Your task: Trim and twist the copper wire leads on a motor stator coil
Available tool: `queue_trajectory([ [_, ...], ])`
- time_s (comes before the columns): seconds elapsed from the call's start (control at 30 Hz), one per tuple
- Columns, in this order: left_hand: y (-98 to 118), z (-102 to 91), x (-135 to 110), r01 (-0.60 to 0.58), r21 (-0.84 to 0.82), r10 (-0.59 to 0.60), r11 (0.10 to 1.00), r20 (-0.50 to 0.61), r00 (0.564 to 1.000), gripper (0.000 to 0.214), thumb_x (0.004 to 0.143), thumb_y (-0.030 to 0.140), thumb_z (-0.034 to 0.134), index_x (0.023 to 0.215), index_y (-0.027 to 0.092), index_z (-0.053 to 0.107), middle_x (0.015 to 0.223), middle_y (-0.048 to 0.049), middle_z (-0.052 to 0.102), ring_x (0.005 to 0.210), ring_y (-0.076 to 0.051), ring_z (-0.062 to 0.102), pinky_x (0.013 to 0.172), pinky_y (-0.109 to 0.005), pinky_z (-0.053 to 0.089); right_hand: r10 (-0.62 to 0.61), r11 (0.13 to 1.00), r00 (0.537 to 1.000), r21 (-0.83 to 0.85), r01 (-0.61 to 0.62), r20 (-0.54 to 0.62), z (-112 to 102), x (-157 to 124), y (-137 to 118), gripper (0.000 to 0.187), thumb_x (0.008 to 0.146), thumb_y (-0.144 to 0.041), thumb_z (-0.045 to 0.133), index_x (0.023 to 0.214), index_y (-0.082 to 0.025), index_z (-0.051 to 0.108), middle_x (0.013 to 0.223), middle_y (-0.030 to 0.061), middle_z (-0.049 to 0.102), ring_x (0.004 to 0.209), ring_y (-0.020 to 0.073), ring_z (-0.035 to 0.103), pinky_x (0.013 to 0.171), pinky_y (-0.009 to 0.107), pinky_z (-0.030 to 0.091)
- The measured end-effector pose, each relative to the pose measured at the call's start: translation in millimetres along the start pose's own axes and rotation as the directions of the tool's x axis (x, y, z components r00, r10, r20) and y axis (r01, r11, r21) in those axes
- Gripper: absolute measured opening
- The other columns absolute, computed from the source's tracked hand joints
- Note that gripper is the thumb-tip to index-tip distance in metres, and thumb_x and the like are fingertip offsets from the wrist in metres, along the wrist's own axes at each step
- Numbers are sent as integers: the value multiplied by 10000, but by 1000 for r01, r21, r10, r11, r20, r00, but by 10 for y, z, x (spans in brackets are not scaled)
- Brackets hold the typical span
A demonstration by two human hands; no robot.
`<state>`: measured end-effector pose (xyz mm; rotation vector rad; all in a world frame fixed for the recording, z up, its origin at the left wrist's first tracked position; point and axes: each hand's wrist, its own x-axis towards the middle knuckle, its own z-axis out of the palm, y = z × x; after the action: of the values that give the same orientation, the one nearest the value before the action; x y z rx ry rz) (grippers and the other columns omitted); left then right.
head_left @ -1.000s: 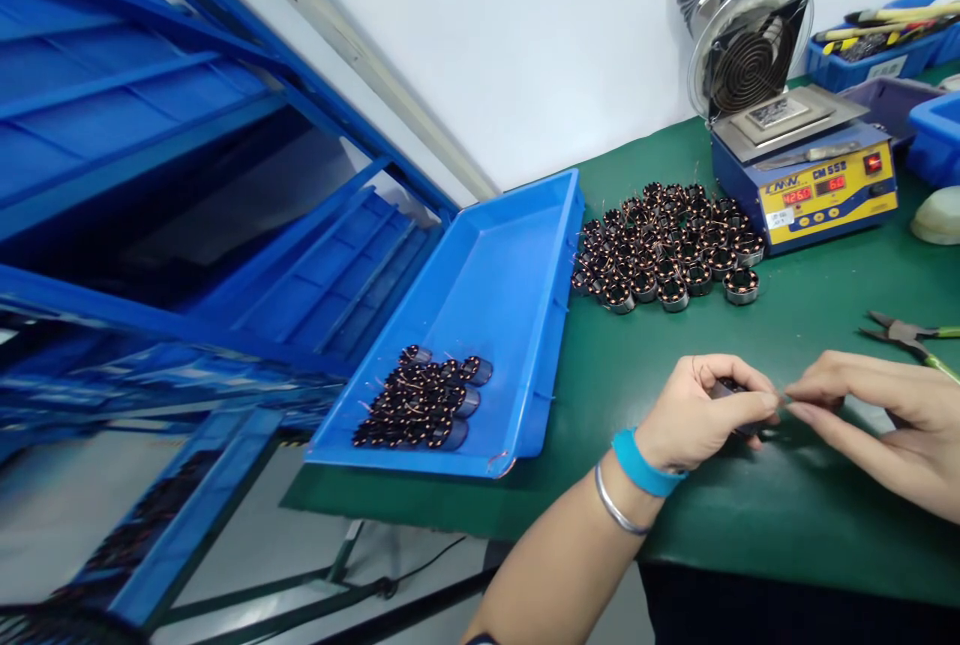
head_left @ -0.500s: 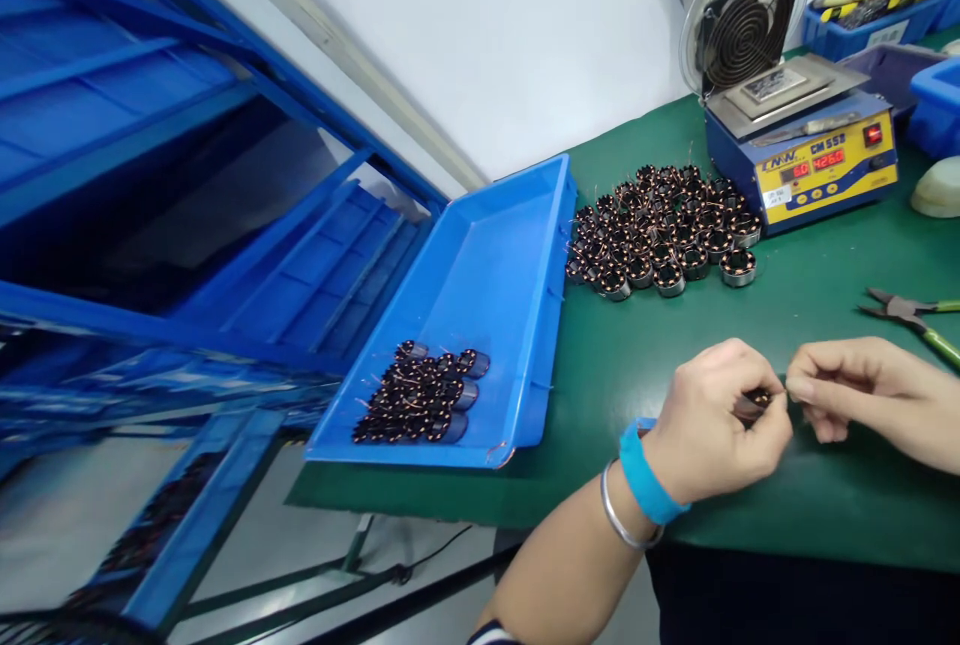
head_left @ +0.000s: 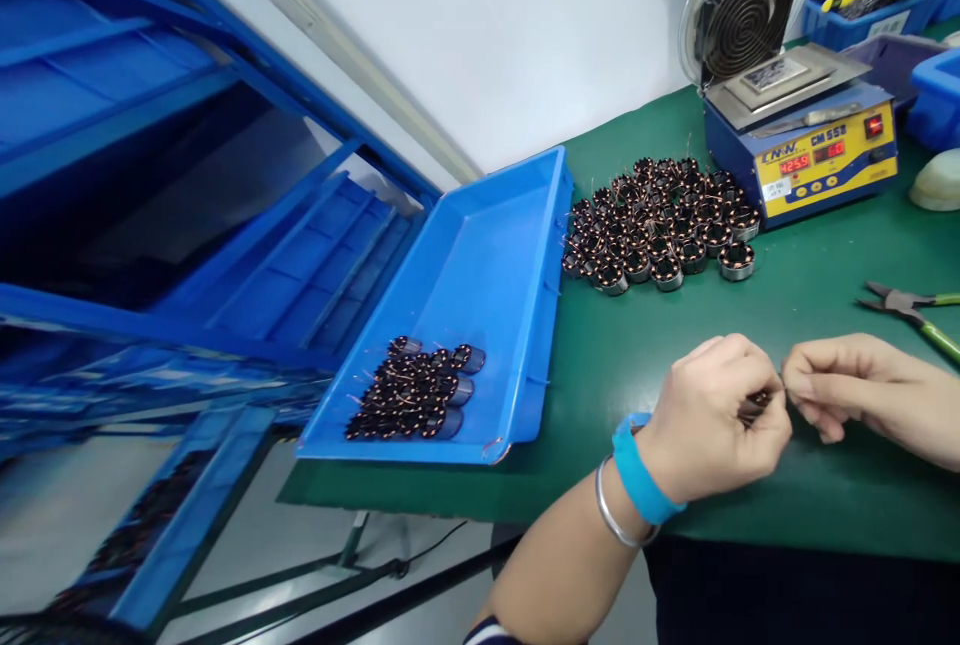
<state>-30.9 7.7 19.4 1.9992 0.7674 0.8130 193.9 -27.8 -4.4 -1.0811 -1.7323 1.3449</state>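
My left hand (head_left: 712, 420) is curled around a small copper-wound stator coil (head_left: 759, 405), which is mostly hidden by my fingers. My right hand (head_left: 862, 390) sits just to its right, with thumb and forefinger pinched at the coil's edge. Any fine wire between them is too thin to make out. Both hands are low over the green bench mat (head_left: 817, 470). A large pile of similar coils (head_left: 660, 225) lies beyond them, and more coils (head_left: 412, 390) are grouped in a blue plastic tray (head_left: 480, 275) to the left.
A yellow-and-blue soldering station (head_left: 817, 160) with a fan (head_left: 742, 15) stands at the back. Green-handled pliers (head_left: 907, 310) lie on the right. Blue bins (head_left: 877, 10) hold tools behind. A blue shelf rack (head_left: 112, 125) fills the left, and the bench edge runs below my hands.
My hands have drawn closer together, and my left fingers now curl further over the coil. The whole view has shifted slightly upward, and the station's display reading has changed.
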Motion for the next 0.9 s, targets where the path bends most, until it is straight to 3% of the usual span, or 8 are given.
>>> queue_trajectory([
  [0.17, 107, -120, 86, 472, -358, -420, 806, 217, 881, 321, 805, 396, 960, 749, 179, 729, 788, -41, 715, 666, -139, 625, 649, -269, 541, -472, 799, 874, -475, 369, -116, -132, -88, 80, 143, 1160, -354, 721, 1118, -282, 838, 967, 75, 819, 798, 233, 772, 718, 341, 637],
  [0.27, 138, -175, 131, 619, -410, -529, 669, 323, 785, 457, 726, 518, 1033, 749, 171, 736, 747, -19, 684, 608, -118, 600, 594, -249, 526, -596, 586, 802, -659, 471, 42, -218, -153, 124, 352, 1135, -152, 676, 1382, -358, 820, 1132, 70, 855, 912, 256, 820, 780, 371, 629],
  [0.37, 104, -151, 117, 587, -393, -491, 707, 325, 809, 413, 767, 492, 1003, 765, 176, 737, 746, -22, 690, 620, -130, 617, 613, -260, 530, -645, 509, 760, -700, 500, 74, -180, -146, 92, 299, 1146, -164, 679, 1344, -339, 820, 1096, 59, 852, 881, 239, 788, 742, 366, 577],
  [0.43, 57, -99, 80, 408, -331, -352, 851, 217, 910, 288, 831, 382, 925, 765, 188, 724, 798, -45, 725, 690, -154, 652, 696, -290, 570, -632, 604, 775, -644, 469, -28, -88, -102, 41, 159, 1176, -241, 675, 1131, -291, 819, 958, 44, 815, 786, 206, 738, 691, 336, 548],
  [0.57, -20, 0, 11, -36, 36, 35, 999, 37, 999, 153, 846, 205, 783, 748, 227, 668, 906, -86, 777, 810, -202, 673, 848, -361, 619, -105, 994, 990, -41, 101, -91, 47, -13, -14, 715, 1179, -787, 565, 742, -224, 621, 633, 15, 582, 538, 168, 558, 511, 293, 465],
  [0.7, 22, -38, 36, 146, -145, -138, 978, 63, 988, 173, 832, 253, 834, 744, 213, 690, 848, -66, 754, 774, -181, 664, 767, -315, 588, -93, 993, 995, -81, 91, -21, -74, -45, 36, 622, 1179, -724, 619, 817, -228, 713, 718, 44, 665, 626, 193, 649, 587, 308, 560],
  [0.8, 90, -127, 95, 493, -365, -426, 789, 252, 869, 324, 803, 422, 952, 758, 186, 734, 767, -35, 711, 668, -141, 620, 649, -270, 553, -476, 753, 879, -529, 391, -27, -206, -122, 84, 112, 1168, -309, 712, 1188, -292, 821, 1025, 74, 813, 852, 235, 779, 753, 342, 624],
  [0.9, 117, -174, 124, 623, -418, -507, 661, 362, 782, 439, 736, 518, 1015, 767, 175, 744, 739, -24, 700, 615, -127, 607, 594, -257, 543, -647, 496, 757, -702, 510, 93, -226, -167, 100, 300, 1130, -138, 699, 1367, -298, 787, 1147, 77, 835, 910, 242, 786, 767, 362, 586],
])
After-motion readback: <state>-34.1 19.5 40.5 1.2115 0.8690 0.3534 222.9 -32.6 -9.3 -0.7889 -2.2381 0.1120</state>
